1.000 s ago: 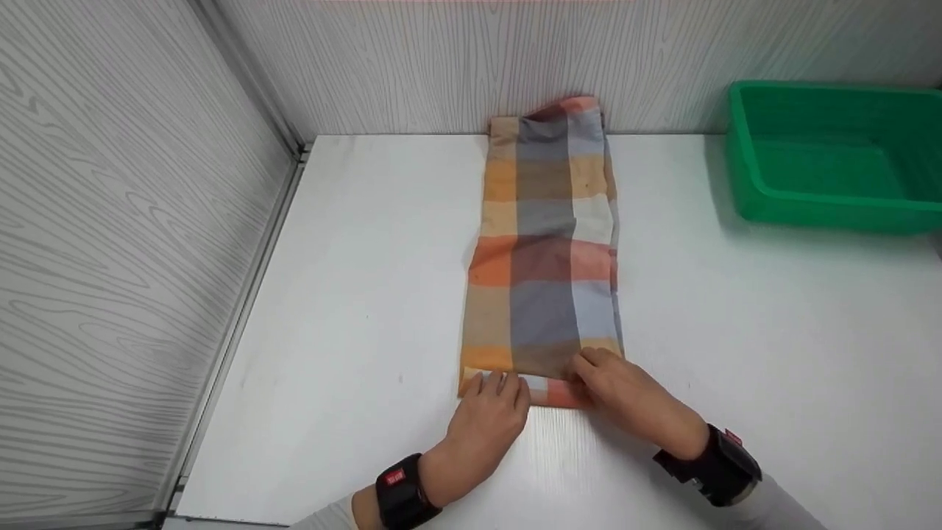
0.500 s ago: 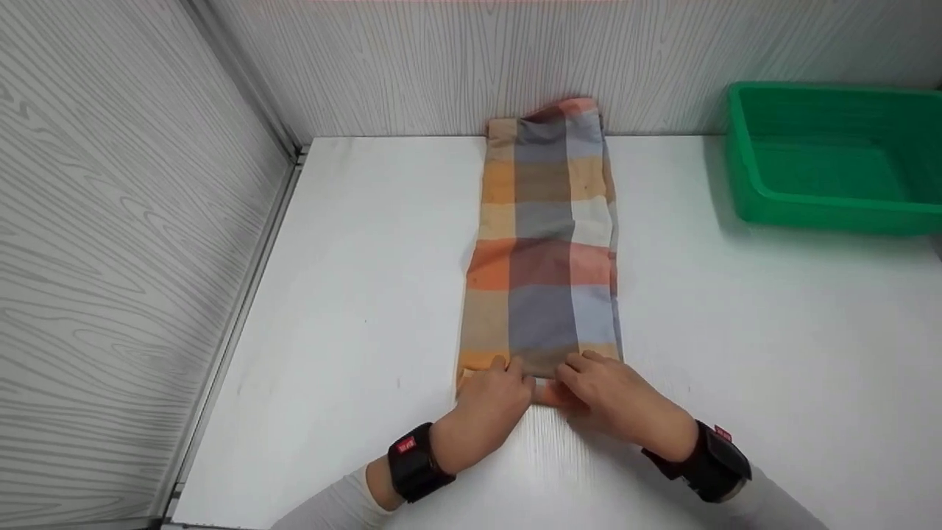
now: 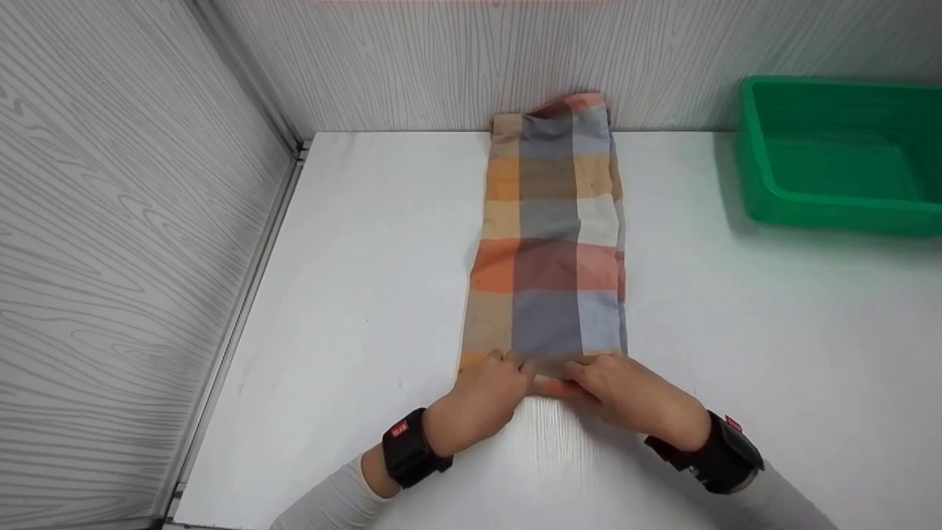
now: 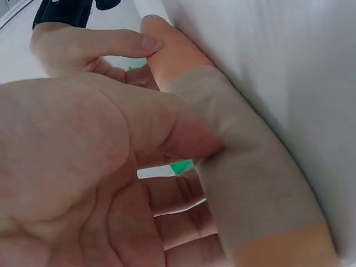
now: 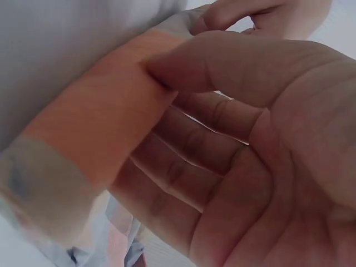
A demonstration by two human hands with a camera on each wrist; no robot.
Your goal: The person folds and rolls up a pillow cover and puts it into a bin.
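**Hands pinch the near hem of a folded plaid cloth**

Cloth (image 3: 548, 243) in orange, grey and tan checks lies folded into a long strip down the middle of the white table (image 3: 736, 331), running from 6 o'clock to 12 o'clock, where its far end rides up the wall. At the 6 o'clock end both hands meet side by side. The left hand (image 3: 486, 397) pinches the hem – the wrist view shows the thumb (image 4: 178, 136) pressed on top of the fabric with the fingers curled beneath. The right hand (image 3: 625, 394) grips the same edge just beside it, its thumb (image 5: 189, 69) over the orange band and its fingers under – a narrow pinch. A green bin (image 3: 839, 154) sits at 2 o'clock, well apart from the cloth
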